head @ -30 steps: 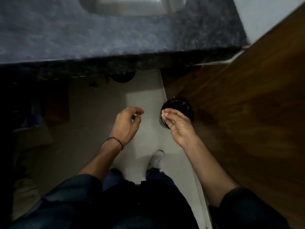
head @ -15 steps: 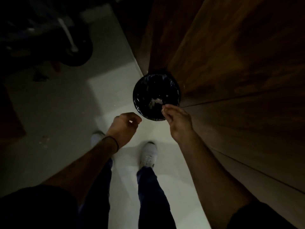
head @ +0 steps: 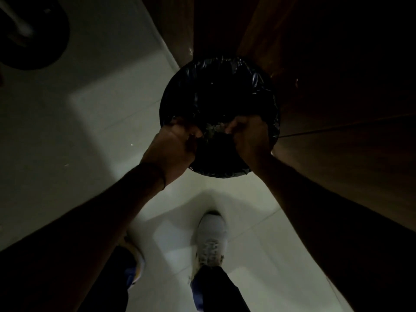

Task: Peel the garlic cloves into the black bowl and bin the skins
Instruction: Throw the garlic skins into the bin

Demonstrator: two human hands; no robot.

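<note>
Count: 2 hands, 1 bin, 1 liner, 1 small clump of skins, 2 shoes, 1 wristband. The bin is round, seen from straight above, and stands on the floor against the wooden cabinet. The liner is black plastic film, glossy and crinkled, folded over the rim all the way round. Both hands are over the near half of the bin opening. The left hand is at the left rim with its fingers curled inward. The right hand is near the right rim, also curled. The skins are pale, flaky and papery. They sit between the 2 sets of fingertips, inside the bin outline. It's too dark to tell whether either hand pinches them or they lie loose in the liner, so I can't tell the grasp for either hand. The wristband is a thin dark loop on the left wrist. The floor is pale smooth tile with 2 tiny light specks left of the bin. The cabinet is brown wood with a visible grain and 1 fine seam line running right from the bin. 1 white lace-up shoe is below the bin. The other shoe is mostly hidden under the left arm and shows blue and yellow. 1 dark round object is at top left, blurred.
</note>
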